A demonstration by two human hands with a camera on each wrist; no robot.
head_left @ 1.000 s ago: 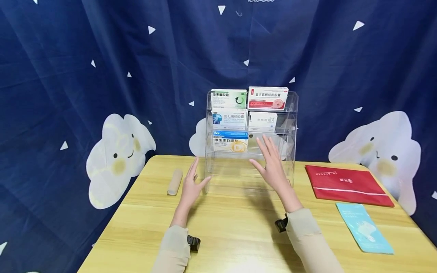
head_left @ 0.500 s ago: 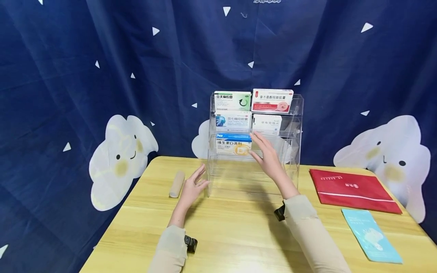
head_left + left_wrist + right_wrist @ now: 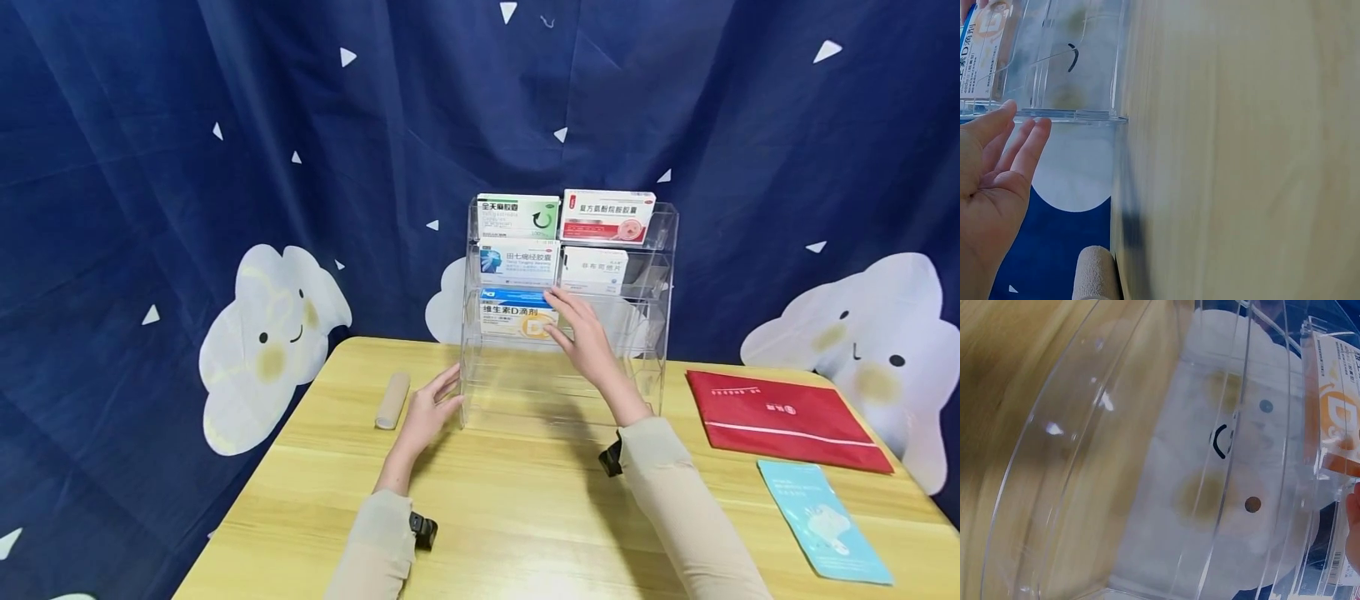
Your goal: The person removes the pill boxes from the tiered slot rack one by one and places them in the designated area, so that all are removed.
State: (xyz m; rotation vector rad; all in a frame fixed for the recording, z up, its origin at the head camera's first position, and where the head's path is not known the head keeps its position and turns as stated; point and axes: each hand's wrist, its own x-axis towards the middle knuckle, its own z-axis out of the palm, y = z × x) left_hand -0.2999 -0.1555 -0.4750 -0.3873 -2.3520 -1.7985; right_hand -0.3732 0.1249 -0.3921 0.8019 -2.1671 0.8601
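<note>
A clear acrylic tiered rack [image 3: 672,267] stands at the back of the table, holding medicine boxes. My left hand [image 3: 431,408] is at its lower left side, fingers extended; in the left wrist view the left hand's fingertips [image 3: 1040,125] are right at the rack's side edge. My right hand [image 3: 591,348] reaches over the rack's front, with fingers and thumb spread at the right end of a blue-and-white vitamin D drops box [image 3: 504,317] on the third tier. In the right wrist view the box's orange end [image 3: 1338,412] shows, with only a bit of the right hand [image 3: 1354,528] beside it.
Above sit a green-and-white capsule box [image 3: 510,218], a red-and-white one [image 3: 603,218], a blue-and-white one [image 3: 513,265] and a white tablet box [image 3: 596,271]. A cardboard tube [image 3: 392,402] lies left; a red folder [image 3: 783,421] and turquoise packet [image 3: 823,521] lie right.
My right hand has moved left from the third tier's right compartment to the vitamin D drops box. My left hand has come down and in against the rack's left side.
</note>
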